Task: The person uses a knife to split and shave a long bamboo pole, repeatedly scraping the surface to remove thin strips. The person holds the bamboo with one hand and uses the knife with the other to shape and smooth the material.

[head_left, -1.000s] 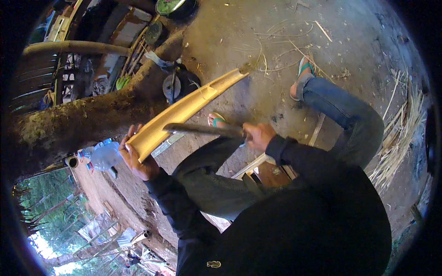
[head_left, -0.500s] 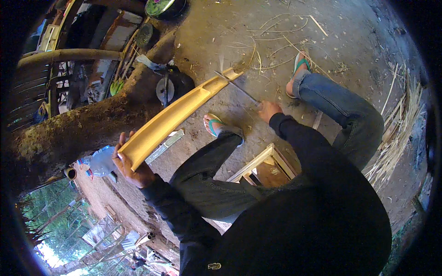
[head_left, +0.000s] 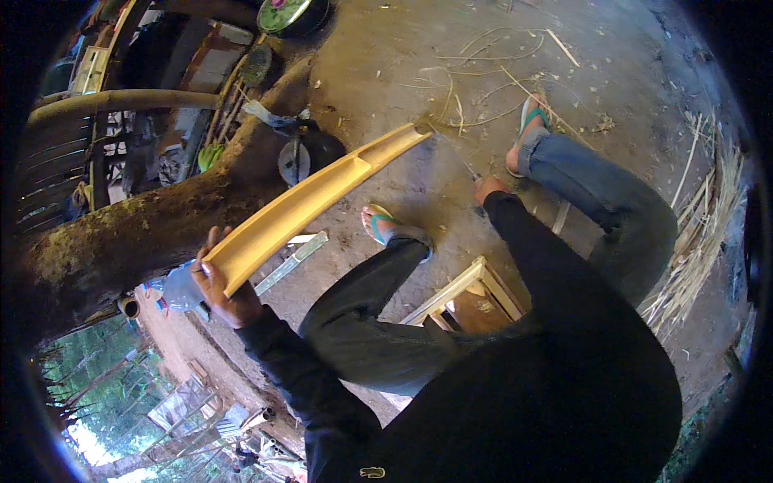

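Fingers (head_left: pixel 213 239) of left hand (head_left: pixel 231 303) curl around split bamboo (head_left: pixel 318 194).

I see one head-worn fisheye facing down, close above the wearer's black long-sleeved shirt (head_left: pixel 555 394), lower right of frame.

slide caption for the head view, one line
The left hand grips the near end of a split bamboo length; the right hand holds a bladed tool near its far end.

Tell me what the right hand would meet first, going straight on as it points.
Probably the split bamboo, at its far end, up and left of the right hand; depth is unclear, so it might pass by.
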Action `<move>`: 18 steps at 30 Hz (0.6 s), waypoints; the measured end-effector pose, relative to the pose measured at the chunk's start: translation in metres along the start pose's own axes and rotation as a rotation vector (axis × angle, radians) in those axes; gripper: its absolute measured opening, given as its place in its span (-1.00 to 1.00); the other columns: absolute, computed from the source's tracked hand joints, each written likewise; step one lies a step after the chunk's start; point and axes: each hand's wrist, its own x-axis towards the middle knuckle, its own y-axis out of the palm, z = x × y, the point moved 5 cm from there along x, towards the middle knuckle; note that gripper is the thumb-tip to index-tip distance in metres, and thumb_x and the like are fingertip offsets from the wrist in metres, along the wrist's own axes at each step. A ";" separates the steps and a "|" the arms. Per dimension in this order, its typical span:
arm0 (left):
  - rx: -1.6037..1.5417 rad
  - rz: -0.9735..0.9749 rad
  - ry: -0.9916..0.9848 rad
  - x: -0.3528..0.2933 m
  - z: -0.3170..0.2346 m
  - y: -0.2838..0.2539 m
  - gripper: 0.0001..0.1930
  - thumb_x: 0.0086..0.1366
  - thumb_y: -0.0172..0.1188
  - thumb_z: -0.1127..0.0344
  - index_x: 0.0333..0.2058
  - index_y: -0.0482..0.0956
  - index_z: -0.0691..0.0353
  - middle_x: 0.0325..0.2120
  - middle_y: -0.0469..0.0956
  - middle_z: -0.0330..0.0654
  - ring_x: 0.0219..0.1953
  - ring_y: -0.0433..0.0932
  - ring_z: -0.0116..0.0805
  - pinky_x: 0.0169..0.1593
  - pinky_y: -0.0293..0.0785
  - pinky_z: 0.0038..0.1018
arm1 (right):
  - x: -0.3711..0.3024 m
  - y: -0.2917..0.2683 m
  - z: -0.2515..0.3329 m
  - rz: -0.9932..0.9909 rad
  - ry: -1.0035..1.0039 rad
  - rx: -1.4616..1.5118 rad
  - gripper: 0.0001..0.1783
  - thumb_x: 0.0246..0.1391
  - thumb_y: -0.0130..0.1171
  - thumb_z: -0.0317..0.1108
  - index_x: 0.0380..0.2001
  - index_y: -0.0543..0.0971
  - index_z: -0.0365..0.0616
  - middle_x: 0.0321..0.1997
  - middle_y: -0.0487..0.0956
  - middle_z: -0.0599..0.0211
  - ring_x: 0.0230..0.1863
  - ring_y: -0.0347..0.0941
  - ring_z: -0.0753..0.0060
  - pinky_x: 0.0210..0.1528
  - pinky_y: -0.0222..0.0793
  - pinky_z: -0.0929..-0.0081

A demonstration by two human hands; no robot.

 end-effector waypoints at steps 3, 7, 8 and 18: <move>-0.109 0.024 -0.124 -0.008 0.001 -0.004 -0.68 0.35 -0.03 0.19 -0.01 0.34 0.20 0.09 0.30 0.21 0.09 0.35 0.00 0.19 0.23 -0.11 | -0.009 -0.003 0.013 0.132 0.043 0.141 -0.66 -0.03 0.04 -0.15 -0.45 0.59 -0.24 -0.37 0.57 -0.08 -0.27 0.52 -0.09 -0.21 0.41 0.09; 0.006 0.047 -0.130 -0.018 -0.003 -0.006 -0.63 0.34 -0.02 0.16 0.02 0.35 0.25 0.08 0.32 0.17 0.10 0.35 -0.08 0.19 0.23 -0.17 | -0.087 -0.045 0.090 -0.011 -0.249 0.228 -0.72 -0.13 0.15 -0.21 -0.43 0.55 -0.23 -0.47 0.57 -0.01 -0.35 0.53 -0.02 -0.28 0.43 0.10; 0.014 0.039 -0.127 -0.022 -0.002 -0.007 -0.62 0.34 -0.02 0.16 0.02 0.35 0.27 0.08 0.32 0.16 0.10 0.35 -0.09 0.19 0.23 -0.17 | -0.114 -0.057 0.112 -0.104 -0.383 0.315 -0.74 -0.16 0.18 -0.24 -0.43 0.54 -0.21 -0.49 0.57 0.02 -0.38 0.53 -0.02 -0.29 0.42 0.09; 0.201 -0.045 -0.087 -0.054 -0.005 -0.002 -0.50 0.33 -0.02 0.04 0.01 0.35 0.39 0.01 0.38 0.09 0.05 0.39 -0.14 0.17 0.25 -0.23 | -0.141 -0.098 0.148 -0.113 -0.313 0.238 -0.77 -0.15 0.14 -0.27 -0.40 0.54 -0.15 -0.45 0.57 -0.01 -0.37 0.51 -0.09 -0.26 0.43 0.11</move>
